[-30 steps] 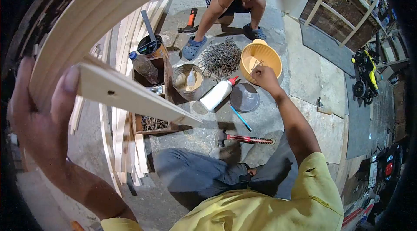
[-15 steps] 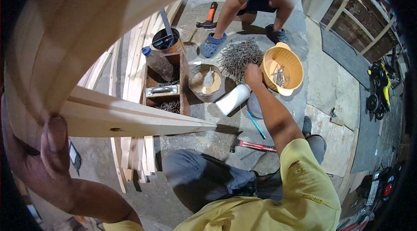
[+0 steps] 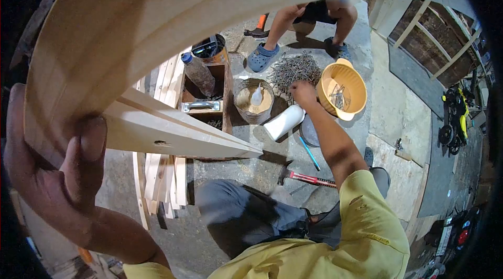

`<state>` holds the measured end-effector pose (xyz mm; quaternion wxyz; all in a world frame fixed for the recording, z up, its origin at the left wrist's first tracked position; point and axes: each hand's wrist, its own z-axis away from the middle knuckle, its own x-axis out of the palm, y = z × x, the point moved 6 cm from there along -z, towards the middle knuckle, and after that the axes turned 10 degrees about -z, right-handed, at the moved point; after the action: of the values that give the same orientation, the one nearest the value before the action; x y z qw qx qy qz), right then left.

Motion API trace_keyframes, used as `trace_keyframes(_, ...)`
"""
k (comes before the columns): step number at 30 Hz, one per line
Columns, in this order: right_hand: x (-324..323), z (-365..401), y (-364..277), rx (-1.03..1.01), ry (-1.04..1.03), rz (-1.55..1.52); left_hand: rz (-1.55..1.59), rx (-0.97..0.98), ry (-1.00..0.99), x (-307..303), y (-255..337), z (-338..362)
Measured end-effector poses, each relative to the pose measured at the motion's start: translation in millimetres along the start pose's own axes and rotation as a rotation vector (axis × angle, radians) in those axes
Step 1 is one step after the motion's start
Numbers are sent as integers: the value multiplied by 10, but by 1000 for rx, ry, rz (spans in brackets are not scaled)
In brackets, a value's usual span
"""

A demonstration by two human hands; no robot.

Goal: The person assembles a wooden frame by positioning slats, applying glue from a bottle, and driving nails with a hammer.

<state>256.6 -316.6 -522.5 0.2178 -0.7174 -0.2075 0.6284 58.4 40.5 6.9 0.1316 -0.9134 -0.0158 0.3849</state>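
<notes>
My left hand [image 3: 65, 163] is closed around the corner of a pale wooden frame [image 3: 173, 22], held up close to the camera. One of its boards [image 3: 173, 135] slants down to the floor, with a knot near my thumb. My right hand [image 3: 304, 93] is at the near edge of a pile of nails [image 3: 296, 69], its fingers pressed together. Whatever they pinch is hidden. Beside that hand stands a yellow basin [image 3: 361, 90] with some nails inside. A white bottle [image 3: 284, 121] lies just below my wrist.
A wooden toolbox [image 3: 226, 100] holds a blue-capped bottle [image 3: 199, 74]. Next to it are a tub [image 3: 243, 106] with a small squeeze bottle and a red-handled hammer [image 3: 309, 179]. Another person's clog [image 3: 263, 57] is behind the nails. Wood strips [image 3: 162, 184] lie at left.
The wooden frame and my left hand have shifted right and upward in view. My right hand stays at the nail pile. The other person's legs have shifted slightly.
</notes>
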Motion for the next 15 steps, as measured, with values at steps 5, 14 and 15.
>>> trace_keyframes(5,429,-28,2,147,-78,0,22,51,-15,-48,78,-36)
trace_keyframes(14,293,-13,-227,39,-140,57,164,-5,-142,-56,200,-95)
trace_keyframes(15,191,5,-284,122,-165,61,211,4,-107,-43,215,-99)
